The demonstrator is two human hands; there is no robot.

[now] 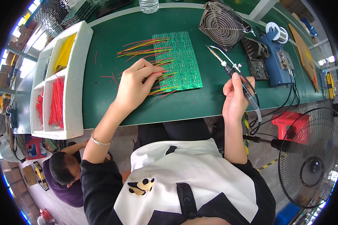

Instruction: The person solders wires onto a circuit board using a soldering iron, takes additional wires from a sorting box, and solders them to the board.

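Observation:
On the green bench lies a panel of green circuit boards [186,62], with red and yellow wires [139,44] sticking out from its left edge in several bunches. My left hand [137,80] is over that edge, thumb and forefinger pinched on a red wire [162,71] at the boards. My right hand [237,95] grips a soldering iron [229,69] with a thin solder feed tube along it. The iron's tip points up and left, to the right of the panel and apart from it.
A white foam box [75,71] with yellow and red wires in compartments stands at left. Behind the iron are a metal-grilled fan [222,26] and a blue soldering station [278,60] with a solder spool [277,33]. A standing fan [311,165] is at right; another person [65,172] is at lower left.

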